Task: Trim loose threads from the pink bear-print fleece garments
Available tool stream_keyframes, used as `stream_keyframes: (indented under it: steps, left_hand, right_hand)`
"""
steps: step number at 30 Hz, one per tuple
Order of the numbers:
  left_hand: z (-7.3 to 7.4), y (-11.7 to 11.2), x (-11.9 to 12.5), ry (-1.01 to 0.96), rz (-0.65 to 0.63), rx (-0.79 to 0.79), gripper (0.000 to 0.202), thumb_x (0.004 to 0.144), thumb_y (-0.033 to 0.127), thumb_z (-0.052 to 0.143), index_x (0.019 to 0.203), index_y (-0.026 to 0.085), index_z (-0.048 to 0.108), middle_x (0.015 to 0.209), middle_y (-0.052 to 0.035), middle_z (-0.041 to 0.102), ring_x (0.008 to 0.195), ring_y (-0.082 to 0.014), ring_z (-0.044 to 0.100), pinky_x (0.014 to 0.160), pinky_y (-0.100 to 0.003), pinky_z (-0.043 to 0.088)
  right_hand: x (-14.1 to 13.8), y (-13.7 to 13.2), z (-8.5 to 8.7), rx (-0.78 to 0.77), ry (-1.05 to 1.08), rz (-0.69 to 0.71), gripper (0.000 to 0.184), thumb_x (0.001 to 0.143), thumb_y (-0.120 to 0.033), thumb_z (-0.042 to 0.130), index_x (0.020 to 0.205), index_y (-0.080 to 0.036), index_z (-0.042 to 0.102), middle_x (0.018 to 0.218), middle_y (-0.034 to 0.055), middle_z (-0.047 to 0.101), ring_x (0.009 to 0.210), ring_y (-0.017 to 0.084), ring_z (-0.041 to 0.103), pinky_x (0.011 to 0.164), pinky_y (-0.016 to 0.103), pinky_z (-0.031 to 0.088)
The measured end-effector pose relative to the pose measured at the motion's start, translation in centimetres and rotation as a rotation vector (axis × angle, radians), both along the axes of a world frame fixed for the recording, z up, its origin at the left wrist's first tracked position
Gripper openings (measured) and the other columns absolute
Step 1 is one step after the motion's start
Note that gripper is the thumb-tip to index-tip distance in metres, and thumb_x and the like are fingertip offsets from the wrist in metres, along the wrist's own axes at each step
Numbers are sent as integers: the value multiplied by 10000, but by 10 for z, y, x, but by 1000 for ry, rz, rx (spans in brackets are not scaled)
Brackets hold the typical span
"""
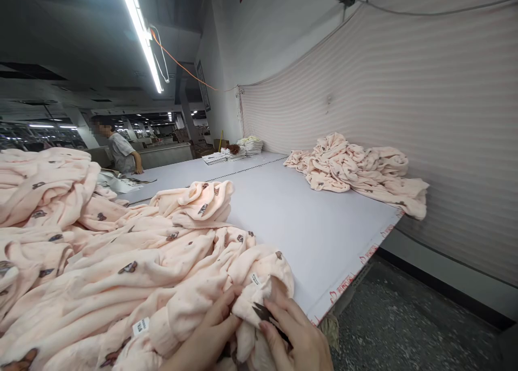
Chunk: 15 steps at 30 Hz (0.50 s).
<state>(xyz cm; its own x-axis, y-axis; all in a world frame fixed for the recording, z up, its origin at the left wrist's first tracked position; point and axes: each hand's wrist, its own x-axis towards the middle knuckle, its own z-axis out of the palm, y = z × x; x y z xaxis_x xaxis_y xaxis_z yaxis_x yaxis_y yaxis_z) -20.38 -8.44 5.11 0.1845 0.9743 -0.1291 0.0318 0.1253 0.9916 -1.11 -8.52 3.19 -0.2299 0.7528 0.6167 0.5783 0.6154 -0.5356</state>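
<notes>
A large heap of pale pink plush fabric with small dark printed figures spreads over the near left of the table. At its front right edge, my left hand pinches a fold of this fabric, thumb and fingers closed. My right hand is closed around small dark thread snips, whose pointed blades lie against the same fold. One white label shows just above the hands, and another white label lies left of them. The lower part of the snips is hidden by my right fingers.
The white table has red-printed tape along its right edge. A second pink fabric heap sits at the far right, partly overhanging. Stacked white pieces lie at the back. A person stands beyond the table at left. Striped sheeting covers the wall.
</notes>
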Motion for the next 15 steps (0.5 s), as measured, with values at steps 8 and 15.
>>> stream_keyframes:
  steps: [8, 15]
  left_hand:
    - [18, -4, 6, 165, -52, 41, 287, 838, 245, 507, 1096, 248, 631, 806, 10, 665, 839, -185, 602, 848, -288, 470]
    - [6, -5, 2, 229, -46, 258, 369, 854, 197, 502, 1215, 267, 527, 1217, -26, 580, 1123, -202, 524, 987, -320, 410]
  right_hand:
    - [8, 1, 3, -84, 21, 41, 249, 914, -274, 487, 1093, -246, 658, 980, 45, 705, 832, 166, 708, 673, 170, 554]
    - [-6, -7, -20, -115, 230, -69, 283, 907, -432, 488, 1101, -279, 628, 970, 31, 692, 815, 172, 708, 654, 185, 552]
